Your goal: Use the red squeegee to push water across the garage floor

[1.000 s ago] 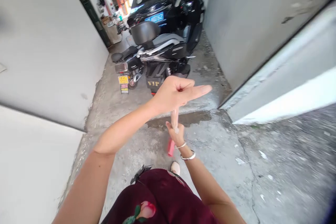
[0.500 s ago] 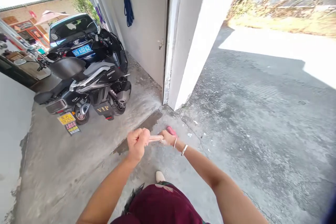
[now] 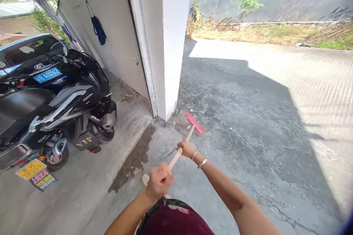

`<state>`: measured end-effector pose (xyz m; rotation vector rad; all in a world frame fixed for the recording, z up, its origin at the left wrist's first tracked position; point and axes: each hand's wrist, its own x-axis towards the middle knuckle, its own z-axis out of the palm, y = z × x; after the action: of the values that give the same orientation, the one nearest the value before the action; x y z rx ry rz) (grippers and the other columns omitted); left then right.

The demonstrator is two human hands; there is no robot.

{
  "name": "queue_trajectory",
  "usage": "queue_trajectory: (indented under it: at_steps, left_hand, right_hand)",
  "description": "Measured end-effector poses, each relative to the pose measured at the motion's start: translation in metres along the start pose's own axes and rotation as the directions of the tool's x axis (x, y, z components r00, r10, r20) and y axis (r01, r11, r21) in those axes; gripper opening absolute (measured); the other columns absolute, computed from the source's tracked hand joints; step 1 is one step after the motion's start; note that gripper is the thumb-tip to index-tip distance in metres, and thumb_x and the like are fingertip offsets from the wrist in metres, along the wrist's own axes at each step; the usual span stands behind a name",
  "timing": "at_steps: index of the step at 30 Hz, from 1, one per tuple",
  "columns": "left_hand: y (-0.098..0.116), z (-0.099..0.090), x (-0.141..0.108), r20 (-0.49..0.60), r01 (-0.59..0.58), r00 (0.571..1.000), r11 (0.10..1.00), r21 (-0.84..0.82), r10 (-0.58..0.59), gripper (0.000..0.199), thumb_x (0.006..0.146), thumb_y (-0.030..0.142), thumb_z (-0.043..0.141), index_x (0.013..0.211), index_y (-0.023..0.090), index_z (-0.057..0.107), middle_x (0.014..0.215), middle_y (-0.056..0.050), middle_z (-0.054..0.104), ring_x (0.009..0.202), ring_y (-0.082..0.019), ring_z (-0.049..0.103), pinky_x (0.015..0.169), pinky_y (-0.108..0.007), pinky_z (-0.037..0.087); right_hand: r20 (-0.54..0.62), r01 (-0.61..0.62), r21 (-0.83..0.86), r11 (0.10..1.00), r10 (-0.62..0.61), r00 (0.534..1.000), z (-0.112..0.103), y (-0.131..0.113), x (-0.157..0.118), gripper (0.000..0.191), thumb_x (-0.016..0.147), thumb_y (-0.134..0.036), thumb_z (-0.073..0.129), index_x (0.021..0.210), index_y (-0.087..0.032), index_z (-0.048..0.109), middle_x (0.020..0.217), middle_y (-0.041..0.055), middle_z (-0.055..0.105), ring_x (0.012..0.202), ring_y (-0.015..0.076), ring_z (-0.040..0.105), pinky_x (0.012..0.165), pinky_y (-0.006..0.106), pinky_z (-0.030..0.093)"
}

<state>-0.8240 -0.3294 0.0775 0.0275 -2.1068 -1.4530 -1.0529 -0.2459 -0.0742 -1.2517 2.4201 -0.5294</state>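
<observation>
Both of my hands grip the handle of a broom [image 3: 195, 123] with a narrow pink-red head. My left hand [image 3: 160, 181] is closed around the upper end, close to my body. Farther down the pale shaft, my right hand [image 3: 187, 149] wraps round it, with bracelets on the wrist. A pink-and-white striped stretch of handle [image 3: 174, 160] shows between the hands. The head is angled across the concrete floor, to the right of the pillar's foot; whether its bristles touch the floor I cannot tell.
A white pillar [image 3: 176, 44] and a grey door [image 3: 118, 36] stand ahead. Black motorcycles [image 3: 79, 106] and a dark car are parked at left. A wet patch [image 3: 135, 161] marks the concrete. Blue rope [image 3: 98, 30] hangs on the door. Sunlit ground and weeds lie beyond.
The view has turned to the right. My left hand has come lower and nearer my body, so the handle points away from me and more of the pink-red head shows.
</observation>
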Motion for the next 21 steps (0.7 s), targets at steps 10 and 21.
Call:
queue_trajectory:
  at_steps: [10,21]
  left_hand:
    - [0.041,-0.035,0.130,0.213,0.193,0.975,0.747,-0.636,-0.069,0.050,0.086,0.056,0.067,0.059,0.018,0.051,0.047,0.005,0.050,0.045,-0.009,0.052,0.061,-0.029,0.045]
    - [-0.016,0.051,0.294,0.826,0.541,0.563,0.773,-0.330,-0.041,0.062,0.070,0.035,0.082,0.041,0.020,0.029,0.039,0.008,0.030,0.041,-0.006,0.027,0.047,-0.027,0.020]
  right_hand:
    - [-0.181,-0.245,0.231,0.941,0.289,0.940,0.036,-0.034,-0.082,0.021,0.073,-0.021,0.059,0.054,-0.020,0.051,0.057,0.0052,0.062,0.057,0.0159,0.054,0.060,0.027,0.031]
    - [-0.579,-0.452,0.416,0.789,0.613,0.537,0.005,0.024,0.007,0.022,0.070,-0.021,0.058,0.051,-0.019,0.047,0.048,-0.0009,0.048,0.048,0.0113,0.041,0.051,0.024,0.024]
